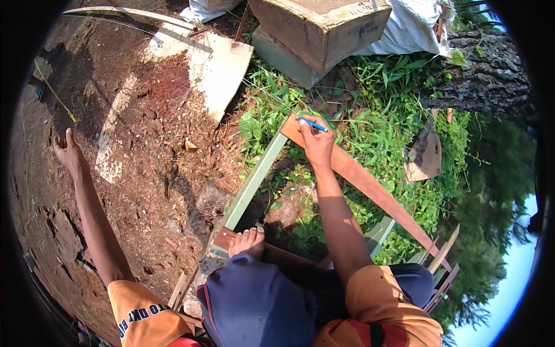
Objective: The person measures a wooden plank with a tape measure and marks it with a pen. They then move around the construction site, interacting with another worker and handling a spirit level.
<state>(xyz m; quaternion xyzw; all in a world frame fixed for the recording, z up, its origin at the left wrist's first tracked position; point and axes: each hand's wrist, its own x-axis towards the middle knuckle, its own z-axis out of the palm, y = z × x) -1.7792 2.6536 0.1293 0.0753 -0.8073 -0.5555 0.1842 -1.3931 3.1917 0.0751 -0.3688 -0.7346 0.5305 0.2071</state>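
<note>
My right hand point(318, 147) pinches a blue pen point(312, 124), its tip at the upper end of a long reddish-brown wooden board point(361, 176). That board meets a pale green wooden beam point(257, 180) at a corner. Below, my bare foot point(247, 242) rests by a short brown wooden piece point(225, 237) at the beam's lower end. Off to the left, my left hand point(69, 155) is stretched out over the soil with fingers apart, holding nothing that I can see. Just beyond its fingertip ends a thin yellow strip point(55, 92).
Two stacked box-like blocks point(324, 34) stand at the top beside white sacking point(404, 29). A pale sheet point(222, 69) lies on the soil. At right are a tree trunk point(480, 72) and green plants point(381, 110). Dark shapes point(55, 53) sit at the far left.
</note>
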